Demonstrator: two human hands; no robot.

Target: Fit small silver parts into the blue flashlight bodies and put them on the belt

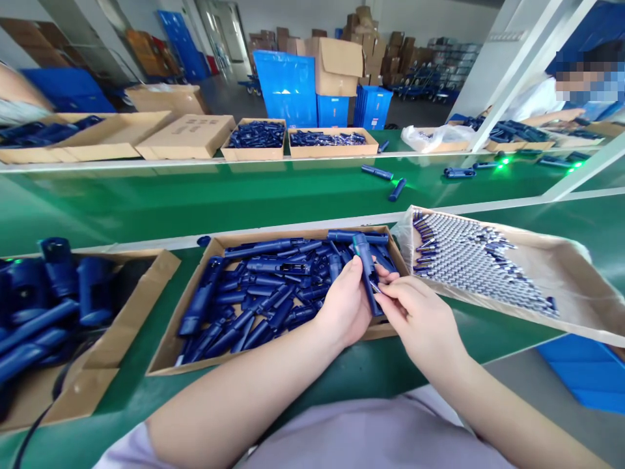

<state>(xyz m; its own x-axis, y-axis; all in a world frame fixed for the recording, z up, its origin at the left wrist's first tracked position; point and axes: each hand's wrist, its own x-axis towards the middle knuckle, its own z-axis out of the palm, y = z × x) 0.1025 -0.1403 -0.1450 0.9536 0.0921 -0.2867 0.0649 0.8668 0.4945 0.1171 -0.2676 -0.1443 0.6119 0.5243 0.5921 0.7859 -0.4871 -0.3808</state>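
My left hand (pixel 346 305) is wrapped round a dark blue plastic tube-shaped housing (pixel 362 250), held tilted above the right end of a carton. My right hand (pixel 424 315) meets it from the right, thumb and fingers pinched at the housing's open side. A small silvery piece (pixel 375 286) shows between those fingertips, at the opening; its exact kind is hard to make out. Below lies a shallow cardboard box (pixel 161 348) full of similar blue housings (pixel 266 267). To the right stands a lined tray (pixel 561 260) with rows of small silvery cylinders (pixel 459 254).
Another carton (pixel 141 306) of larger blue parts stands at left, a black cable over its edge. Beyond the white rail runs a green conveyor (pixel 219 195) carrying a few blue devices (pixel 377 172), some with green lights. Cartons line its far side. Co-workers sit at far left and right.
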